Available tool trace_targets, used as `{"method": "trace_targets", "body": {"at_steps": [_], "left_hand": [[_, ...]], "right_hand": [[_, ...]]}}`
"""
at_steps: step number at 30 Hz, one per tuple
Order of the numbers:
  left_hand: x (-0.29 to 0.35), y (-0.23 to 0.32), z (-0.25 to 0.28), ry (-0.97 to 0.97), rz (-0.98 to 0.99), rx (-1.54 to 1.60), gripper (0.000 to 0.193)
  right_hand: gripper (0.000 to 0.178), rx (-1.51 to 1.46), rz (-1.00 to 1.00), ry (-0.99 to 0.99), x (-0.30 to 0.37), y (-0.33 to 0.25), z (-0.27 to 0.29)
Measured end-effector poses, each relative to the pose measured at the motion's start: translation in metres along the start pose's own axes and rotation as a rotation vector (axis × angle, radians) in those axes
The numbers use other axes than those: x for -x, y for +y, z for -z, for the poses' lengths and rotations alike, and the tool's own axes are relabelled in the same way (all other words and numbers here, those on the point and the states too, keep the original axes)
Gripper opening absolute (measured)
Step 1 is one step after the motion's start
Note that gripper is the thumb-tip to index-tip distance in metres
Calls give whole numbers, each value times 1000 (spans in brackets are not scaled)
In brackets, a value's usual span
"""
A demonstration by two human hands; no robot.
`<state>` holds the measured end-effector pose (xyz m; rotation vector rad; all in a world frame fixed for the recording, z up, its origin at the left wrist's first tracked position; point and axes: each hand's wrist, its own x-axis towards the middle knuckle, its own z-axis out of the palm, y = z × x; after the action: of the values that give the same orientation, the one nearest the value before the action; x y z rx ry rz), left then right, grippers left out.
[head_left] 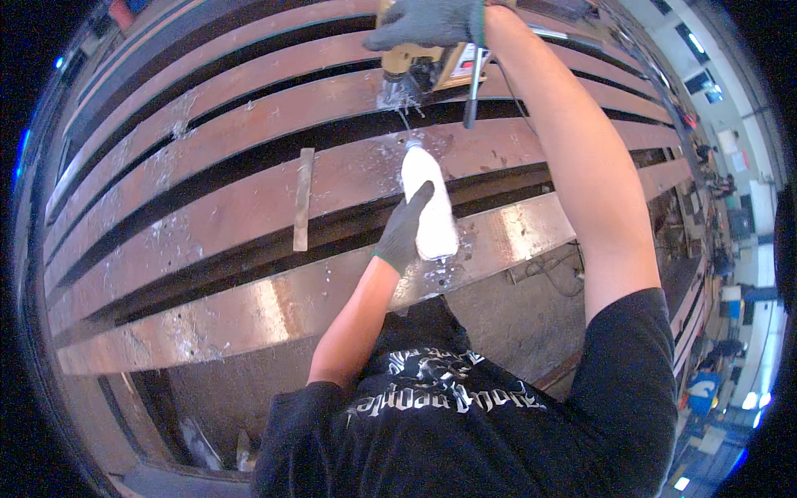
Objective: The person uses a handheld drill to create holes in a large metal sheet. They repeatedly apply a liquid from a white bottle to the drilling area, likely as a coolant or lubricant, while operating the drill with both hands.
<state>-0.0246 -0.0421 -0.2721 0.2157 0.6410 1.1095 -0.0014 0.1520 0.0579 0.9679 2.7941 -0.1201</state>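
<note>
The gloved left hand (402, 232) is wrapped around a white bottle (434, 217) over the brown steel beams (224, 187), its nozzle toward a yellowish machine (448, 68). The right hand (427, 25) lies over that machine; whether it grips, I can't tell.

Moderately bright in here. White lights (751, 401) glow down the right side. Glare: two hot patches on the nearest steel beam (324, 292); white bottle (436, 222) nearly blown out. Gaps between beams sink into deep shadow; black T-shirt (498, 444) shows few folds. Fisheye bends straight edges; right-hand background soft, dark rim grainy.
</note>
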Motion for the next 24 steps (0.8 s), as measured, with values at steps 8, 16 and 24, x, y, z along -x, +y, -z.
{"method": "trace_targets", "body": {"at_steps": [8,16,24], "left_hand": [[14,10,-8,112,-51,-113,51],[25,13,-16,35,-99,-241,83],[7,4,-5,30,-67,-264,85]], "right_hand": [[45,62,20,-2,-8,-7,-4],[59,-121,-1,17,-14,17,-19],[70,-145,-41,90,-23,32,-34]]}}
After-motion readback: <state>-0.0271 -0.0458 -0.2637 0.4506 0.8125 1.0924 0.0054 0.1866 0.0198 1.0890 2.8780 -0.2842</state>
